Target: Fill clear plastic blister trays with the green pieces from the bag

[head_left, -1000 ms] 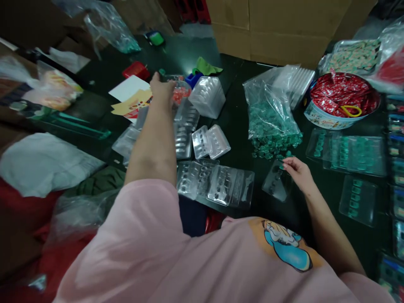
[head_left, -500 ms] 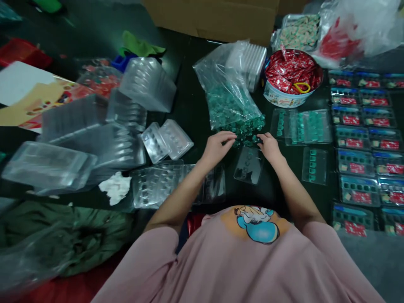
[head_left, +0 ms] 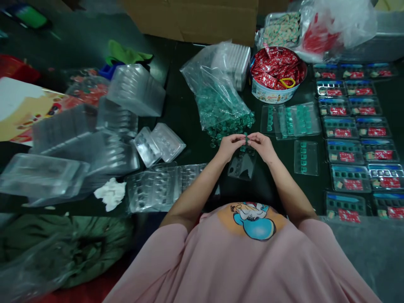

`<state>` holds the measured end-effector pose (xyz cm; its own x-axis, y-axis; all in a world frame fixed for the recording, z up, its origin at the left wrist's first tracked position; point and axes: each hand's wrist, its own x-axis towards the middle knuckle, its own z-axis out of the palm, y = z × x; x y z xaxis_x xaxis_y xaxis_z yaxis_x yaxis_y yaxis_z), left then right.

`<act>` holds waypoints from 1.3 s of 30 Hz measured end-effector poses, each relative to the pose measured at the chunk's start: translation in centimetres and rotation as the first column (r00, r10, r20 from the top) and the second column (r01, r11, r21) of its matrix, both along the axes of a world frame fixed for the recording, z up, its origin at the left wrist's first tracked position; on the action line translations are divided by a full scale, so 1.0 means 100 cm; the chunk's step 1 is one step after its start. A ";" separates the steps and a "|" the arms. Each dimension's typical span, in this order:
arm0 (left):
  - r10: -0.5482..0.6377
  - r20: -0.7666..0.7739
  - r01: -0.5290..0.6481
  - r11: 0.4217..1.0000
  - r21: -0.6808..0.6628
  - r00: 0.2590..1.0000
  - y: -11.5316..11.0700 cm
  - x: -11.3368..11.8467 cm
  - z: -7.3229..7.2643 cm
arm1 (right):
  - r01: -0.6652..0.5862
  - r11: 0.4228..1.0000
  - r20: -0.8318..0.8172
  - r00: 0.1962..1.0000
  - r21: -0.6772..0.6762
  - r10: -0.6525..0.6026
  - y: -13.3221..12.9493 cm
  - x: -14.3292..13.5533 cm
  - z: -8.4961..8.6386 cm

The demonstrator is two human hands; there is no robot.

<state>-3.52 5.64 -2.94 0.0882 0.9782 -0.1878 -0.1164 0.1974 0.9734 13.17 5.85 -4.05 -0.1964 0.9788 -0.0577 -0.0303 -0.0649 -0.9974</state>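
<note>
My left hand and my right hand meet fingertip to fingertip over a clear plastic tray. Both are closed in a pinch on small green translucent pieces, partly hidden by the fingers. Beneath the fingertips the tray lies flat, with a row of moulded hollows. Just beyond my hands, a heap of loose green pieces spills from the mouth of a clear plastic bag. To the right lies a tray holding a row of green pieces, and behind it overlap several more filled trays.
A round tin of red packets stands at the back. Filled packs line the right side in rows. Stacked clear trays cover the left, near a crumpled white tissue. A cardboard box stands behind.
My hands have come together from either side of the heap and now pinch green pieces above the tray. The whole view has shifted slightly.
</note>
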 end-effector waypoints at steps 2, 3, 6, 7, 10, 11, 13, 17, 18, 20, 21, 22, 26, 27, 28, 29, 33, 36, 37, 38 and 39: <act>0.019 -0.001 -0.019 1.000 -0.006 1.000 -0.003 0.001 0.002 | 0.018 1.000 0.032 0.999 0.023 -0.019 -0.004 -0.002 0.001; 0.026 -0.007 -0.026 1.000 -0.007 1.000 -0.004 0.001 0.003 | 0.031 0.998 0.061 0.998 0.047 -0.034 -0.006 -0.003 0.001; 0.036 -0.025 -0.036 0.999 0.002 0.999 -0.007 -0.001 0.005 | 0.050 0.990 0.157 0.985 0.130 -0.071 -0.009 -0.006 0.000; 0.034 -0.032 -0.034 0.999 0.008 0.999 -0.008 -0.002 0.006 | 0.049 0.987 0.189 0.979 0.156 -0.078 -0.010 -0.007 -0.001; 0.022 -0.063 -0.020 0.999 0.033 0.998 -0.012 -0.002 0.006 | 0.041 0.974 0.287 0.952 0.224 -0.106 -0.013 -0.009 0.002; 0.022 -0.072 -0.019 0.999 0.040 0.997 -0.013 -0.002 0.006 | 0.036 0.969 0.320 0.940 0.245 -0.116 -0.015 -0.010 0.004; 0.029 -0.087 -0.025 0.998 0.053 0.996 -0.017 -0.001 0.003 | 0.024 0.959 0.380 0.915 0.282 -0.135 -0.020 -0.011 0.008; 0.069 -0.115 -0.061 0.996 0.072 0.991 -0.026 0.001 -0.006 | -0.009 0.944 0.446 0.883 0.329 -0.147 -0.033 -0.010 0.016; 0.084 -0.117 -0.076 0.995 0.065 0.990 -0.029 0.002 -0.008 | -0.010 0.940 0.453 0.878 0.340 -0.155 -0.036 -0.010 0.017; 0.110 -0.098 -0.107 0.994 0.027 0.989 -0.032 0.004 -0.010 | -0.004 0.931 0.463 0.868 0.365 -0.177 -0.041 -0.010 0.017; 0.122 -0.084 -0.122 0.992 0.003 0.989 -0.033 0.004 -0.010 | -0.004 0.926 0.466 0.865 0.377 -0.186 -0.042 -0.011 0.017; 0.137 -0.072 -0.138 0.990 -0.018 0.988 -0.034 0.005 -0.011 | -0.009 0.923 0.467 0.864 0.385 -0.187 -0.043 -0.011 0.017; 0.186 -0.091 -0.188 0.982 -0.015 0.978 -0.036 0.006 -0.009 | -0.034 0.923 0.458 0.875 0.384 -0.158 -0.043 -0.013 0.014; 0.189 -0.108 -0.190 0.982 0.002 0.976 -0.036 0.006 -0.009 | -0.032 0.924 0.458 0.875 0.381 -0.158 -0.042 -0.014 0.013; 0.186 -0.127 -0.185 0.982 0.019 0.974 -0.036 0.007 -0.008 | -0.027 0.925 0.458 0.874 0.379 -0.162 -0.041 -0.014 0.012; 0.181 -0.148 -0.177 0.984 0.037 0.972 -0.035 0.007 -0.007 | -0.021 0.926 0.459 0.872 0.377 -0.167 -0.040 -0.014 0.011; 0.150 -0.252 -0.127 0.986 0.104 0.956 -0.035 0.007 -0.002 | 0.000 0.943 0.455 0.876 0.334 -0.161 -0.036 -0.013 0.009; 0.120 -0.304 -0.082 0.987 0.135 0.945 -0.035 0.008 0.002 | 0.015 0.963 0.424 0.896 0.269 -0.132 -0.033 -0.013 0.010; 0.111 -0.309 -0.071 0.988 0.137 0.945 -0.035 0.008 0.003 | 0.017 0.966 0.417 0.900 0.258 -0.128 -0.033 -0.013 0.011; 0.103 -0.310 -0.063 0.988 0.138 0.945 -0.035 0.007 0.003 | 0.019 0.967 0.416 0.901 0.255 -0.127 -0.032 -0.013 0.011; 0.099 -0.309 -0.058 0.989 0.138 0.946 -0.034 0.007 0.004 | 0.021 0.966 0.420 0.898 0.256 -0.131 -0.032 -0.012 0.012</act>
<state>-2.84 2.21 -2.57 -0.0334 0.9971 -0.0690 0.1886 0.0741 0.9793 11.97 2.68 -2.86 -0.1303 0.9844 0.1181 0.4097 0.1619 -0.8977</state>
